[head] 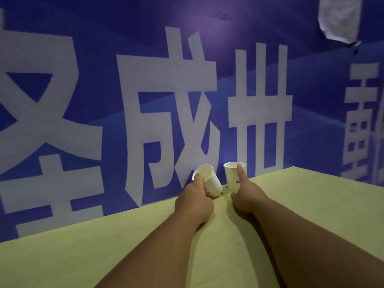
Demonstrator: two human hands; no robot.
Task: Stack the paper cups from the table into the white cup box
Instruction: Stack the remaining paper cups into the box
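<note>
Two white paper cups stand at the far edge of the yellow-green table (311, 204), close to the blue wall. My left hand (194, 201) grips the left paper cup (212, 181), which is tilted to the left with my thumb at its rim. My right hand (246, 196) is closed around the right paper cup (231, 176), which stands upright with my thumb laid up its side. The two cups are a little apart. No white cup box is in view.
A blue banner wall (166, 100) with large white characters rises directly behind the table's far edge. A crumpled white patch (338, 17) hangs at the top right of the wall. Both forearms stretch across the table's middle.
</note>
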